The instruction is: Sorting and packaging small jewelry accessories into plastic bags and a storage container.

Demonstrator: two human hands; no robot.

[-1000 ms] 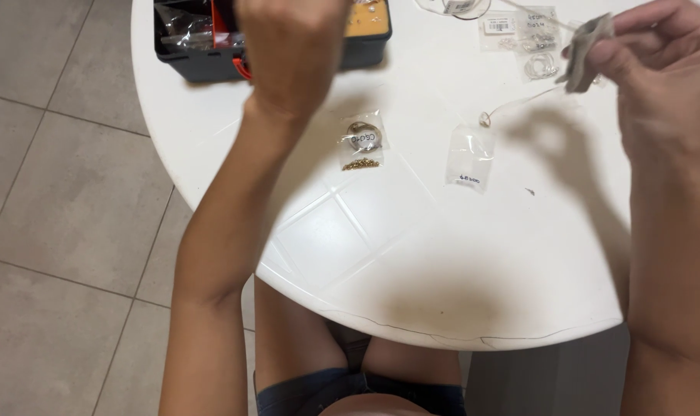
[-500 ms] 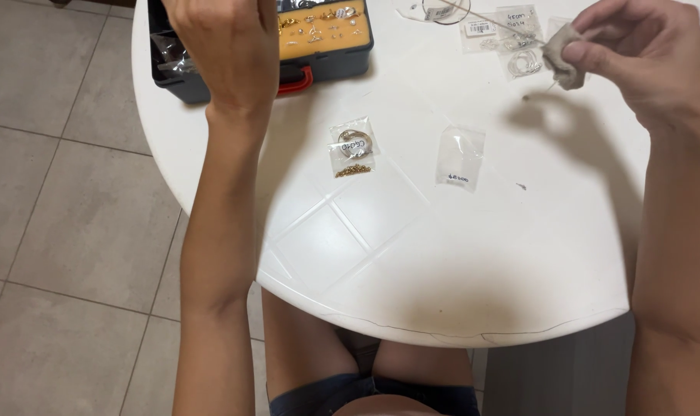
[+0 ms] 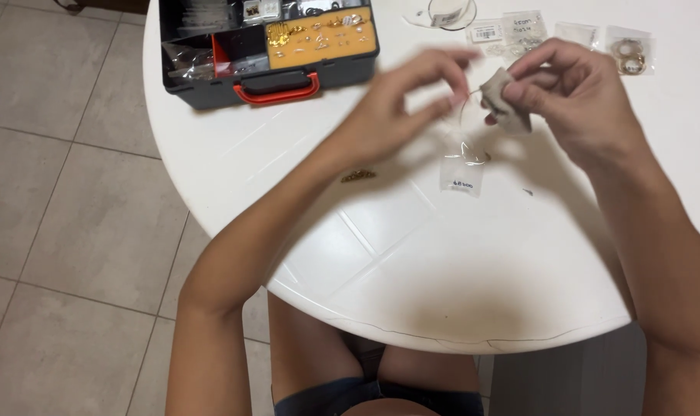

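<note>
**Head view: two hands meet over a small cloth and a thin wire**

Head view looks down on a round white table [image 3: 411,277], the largest thing here, with grey floor tiles [image 3: 65,231] to the left. On the far left part of the table stands a dark case [image 3: 211,81] with a red handle [image 3: 276,88] and an orange tray [image 3: 319,38] of small gold parts. Several small clear bags [image 3: 589,35] lie along the far right edge.

Both hands are raised above the middle of the table. The left hand [image 3: 400,108] is blurred; its fingers are stretched toward the right hand, and I cannot tell if they pinch something. The right hand [image 3: 581,96] has its fingers closed on a small grey cloth [image 3: 508,104]. A thin wire [image 3: 465,127] hangs between the two hands, just beside the cloth. Under it, flat on the table, lies one small clear bag [image 3: 461,173]. Left of that bag, near the left forearm, a little gold piece [image 3: 357,176] lies on the table.
</note>
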